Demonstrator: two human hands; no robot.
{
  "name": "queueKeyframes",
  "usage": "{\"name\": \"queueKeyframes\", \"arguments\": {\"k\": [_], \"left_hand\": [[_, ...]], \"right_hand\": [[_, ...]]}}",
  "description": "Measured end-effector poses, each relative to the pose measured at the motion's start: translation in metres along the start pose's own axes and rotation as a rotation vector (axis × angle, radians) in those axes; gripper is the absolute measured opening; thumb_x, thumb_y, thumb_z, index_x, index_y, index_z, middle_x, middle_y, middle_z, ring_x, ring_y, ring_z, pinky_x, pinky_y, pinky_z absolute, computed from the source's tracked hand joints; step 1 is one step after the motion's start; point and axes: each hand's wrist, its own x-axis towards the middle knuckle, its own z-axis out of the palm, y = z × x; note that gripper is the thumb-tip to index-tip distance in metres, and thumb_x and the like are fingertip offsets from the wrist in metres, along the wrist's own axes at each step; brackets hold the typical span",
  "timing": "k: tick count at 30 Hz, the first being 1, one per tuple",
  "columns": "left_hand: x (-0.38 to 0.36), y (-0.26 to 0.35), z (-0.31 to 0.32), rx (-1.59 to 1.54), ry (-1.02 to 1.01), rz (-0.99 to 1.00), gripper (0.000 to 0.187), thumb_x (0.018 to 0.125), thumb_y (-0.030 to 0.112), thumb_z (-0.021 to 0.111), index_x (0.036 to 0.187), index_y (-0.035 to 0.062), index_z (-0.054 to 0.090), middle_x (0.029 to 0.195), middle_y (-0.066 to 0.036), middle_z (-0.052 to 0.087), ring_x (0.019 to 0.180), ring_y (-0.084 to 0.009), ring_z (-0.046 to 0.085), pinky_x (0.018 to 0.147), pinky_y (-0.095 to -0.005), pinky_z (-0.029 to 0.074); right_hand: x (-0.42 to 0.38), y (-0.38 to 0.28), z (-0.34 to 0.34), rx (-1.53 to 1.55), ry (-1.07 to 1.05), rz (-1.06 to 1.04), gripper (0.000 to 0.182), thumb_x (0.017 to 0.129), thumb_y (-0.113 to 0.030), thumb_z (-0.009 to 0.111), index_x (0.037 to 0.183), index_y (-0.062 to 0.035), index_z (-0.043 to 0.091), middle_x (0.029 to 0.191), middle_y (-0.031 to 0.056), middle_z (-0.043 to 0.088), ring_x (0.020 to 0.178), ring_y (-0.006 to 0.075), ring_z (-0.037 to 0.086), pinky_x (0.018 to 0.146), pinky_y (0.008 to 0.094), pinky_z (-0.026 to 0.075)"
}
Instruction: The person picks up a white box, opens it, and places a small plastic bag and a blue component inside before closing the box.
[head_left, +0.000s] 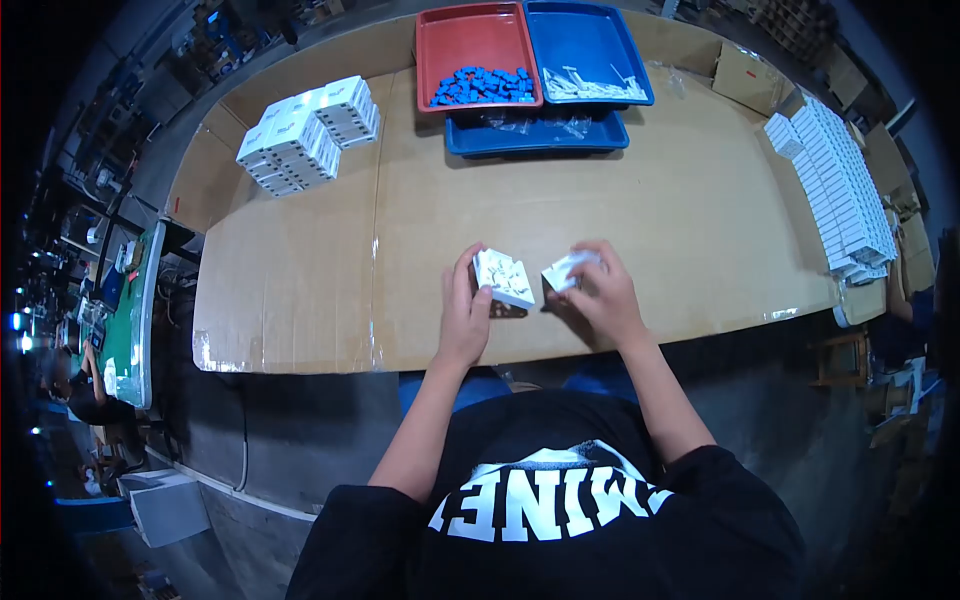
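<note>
My left hand (465, 310) is closed around the edge of a white square plastic piece (505, 277), whose upper face shows small raised or recessed details. A short gap to the right, my right hand (604, 293) grips a second white flat piece (566, 270), tilted above the table. Its fingers are slightly blurred and cover part of that piece. Both hands are over the near part of the cardboard-covered table (450, 215).
A red tray (475, 45) holds blue parts (485, 87); a blue tray (585, 45) holds white parts (600, 85). Another blue tray (540, 140) sits below. White box stacks stand left (290, 150) and right (830, 190). A person (85, 390) is far left.
</note>
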Motion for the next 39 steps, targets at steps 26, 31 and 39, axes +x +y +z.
{"name": "queueKeyframes", "arguments": {"k": [26,31,39], "left_hand": [[0.028,-0.007,-0.009,0.859,-0.058,0.311,0.069,0.085,0.026,0.075,0.144,0.0025,0.048,0.148,-0.020,0.048,0.136,-0.0418,0.048,0.120,-0.0581,0.032],[0.029,-0.001,-0.009,0.861,-0.045,0.292,0.067,0.085,0.027,0.075,0.141,0.0019,0.050,0.146,-0.020,0.050,0.134,-0.0406,0.049,0.120,-0.0542,0.034],[0.030,0.001,-0.010,0.843,-0.048,0.284,0.064,0.084,0.026,0.076,0.138,-0.0002,0.054,0.146,-0.019,0.050,0.132,-0.0399,0.050,0.116,-0.0500,0.037]], "right_hand": [[0.243,0.084,0.106,-0.464,-0.345,-0.162,0.044,0.101,-0.038,0.059,0.131,-0.0061,0.068,0.150,0.0212,0.052,0.140,0.0394,0.047,0.118,0.0462,0.038],[0.281,0.108,0.113,-0.613,-0.494,0.026,0.064,0.100,-0.059,0.052,0.140,-0.0103,0.063,0.154,0.0209,0.048,0.142,0.0408,0.045,0.118,0.0484,0.038],[0.268,0.116,0.064,-0.602,-0.420,0.180,0.040,0.094,-0.042,0.064,0.110,-0.0088,0.079,0.111,0.0227,0.074,0.108,0.0400,0.070,0.097,0.0489,0.054]]}}
